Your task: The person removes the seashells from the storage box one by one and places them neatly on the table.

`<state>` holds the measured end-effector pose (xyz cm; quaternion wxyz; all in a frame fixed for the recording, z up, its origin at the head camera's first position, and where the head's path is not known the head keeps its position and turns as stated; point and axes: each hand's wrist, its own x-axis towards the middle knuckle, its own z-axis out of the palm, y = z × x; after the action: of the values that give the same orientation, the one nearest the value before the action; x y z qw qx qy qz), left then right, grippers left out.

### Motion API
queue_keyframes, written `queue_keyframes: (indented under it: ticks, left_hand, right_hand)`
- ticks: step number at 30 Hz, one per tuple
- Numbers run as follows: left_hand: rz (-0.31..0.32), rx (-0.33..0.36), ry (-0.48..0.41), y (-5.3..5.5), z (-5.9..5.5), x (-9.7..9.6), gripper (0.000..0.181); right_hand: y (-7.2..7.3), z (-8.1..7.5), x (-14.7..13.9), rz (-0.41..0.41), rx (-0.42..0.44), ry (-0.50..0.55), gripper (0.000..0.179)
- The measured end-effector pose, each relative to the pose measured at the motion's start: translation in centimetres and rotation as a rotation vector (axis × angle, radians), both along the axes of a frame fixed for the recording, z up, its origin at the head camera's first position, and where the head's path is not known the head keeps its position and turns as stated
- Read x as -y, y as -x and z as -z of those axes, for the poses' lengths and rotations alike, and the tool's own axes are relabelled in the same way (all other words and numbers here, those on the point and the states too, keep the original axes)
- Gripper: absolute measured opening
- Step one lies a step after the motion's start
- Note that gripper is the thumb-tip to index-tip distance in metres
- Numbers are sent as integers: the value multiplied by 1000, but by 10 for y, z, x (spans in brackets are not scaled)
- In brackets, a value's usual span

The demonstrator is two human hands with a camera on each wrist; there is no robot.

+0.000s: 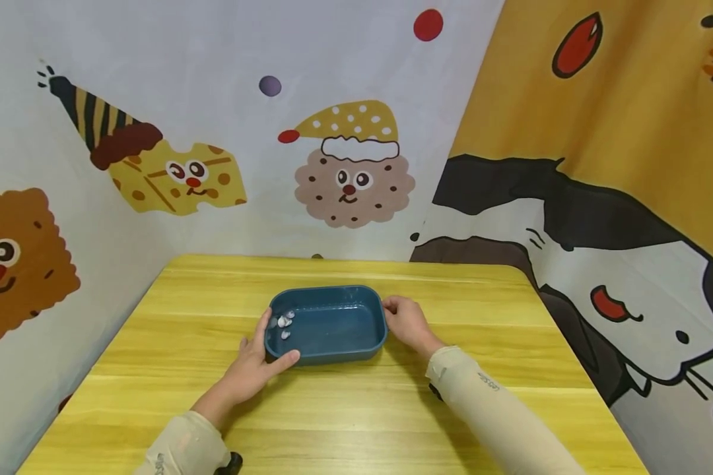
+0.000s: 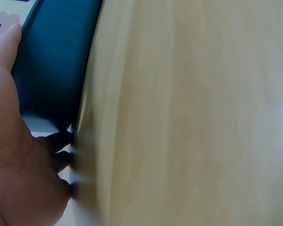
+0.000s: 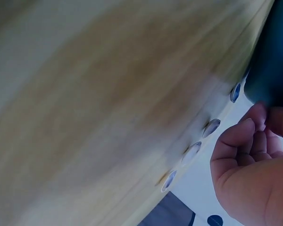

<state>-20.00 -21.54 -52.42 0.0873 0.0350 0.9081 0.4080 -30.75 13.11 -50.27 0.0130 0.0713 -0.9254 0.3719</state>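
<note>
A shallow dark blue rectangular tray (image 1: 333,328) sits on the wooden table, with several small white shell-like pieces (image 1: 284,322) at its left end. My left hand (image 1: 248,371) grips the tray's left end, thumb along the front rim and fingers by the left wall. In the left wrist view, that thumb (image 2: 8,46) lies along the tray's side. At the opposite end my right hand (image 1: 408,321) holds the tray with bent fingertips. Those curled fingers (image 3: 238,136) meet the thumb by the tray's lower corner in the right wrist view; their exact contact is partly hidden.
The yellow wood-grain table (image 1: 344,422) reaches back to a cartoon-printed curtain (image 1: 350,59). In the right wrist view, several shiny oval shapes (image 3: 192,152) line up near the right hand; what they are is unclear.
</note>
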Motion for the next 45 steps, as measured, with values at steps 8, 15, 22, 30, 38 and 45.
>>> queue_keyframes:
  ticks: [8, 15, 22, 30, 38, 45]
  left_hand:
    - [-8, 14, 39, -2, -3, -1, 116]
    - [4, 2, 53, -1, -6, -2, 117]
    - [1, 24, 52, -4, -6, 2, 117]
    - [4, 18, 37, -3, 0, 5, 118]
    - [61, -16, -27, 1, 3, 0, 113]
    - [58, -39, -31, 3, -1, 2, 114]
  right_hand:
    - [-3, 7, -2, 8, 26, 11, 14]
    - [-5, 2, -7, 97, -8, 117, 23]
    - [1, -42, 15, -29, -148, 44, 30]
    - [-5, -63, 111, -516, 69, -284, 41]
    - [-18, -23, 190, -596, -7, -598, 25]
    - [-19, -16, 211, -415, 1, -652, 25]
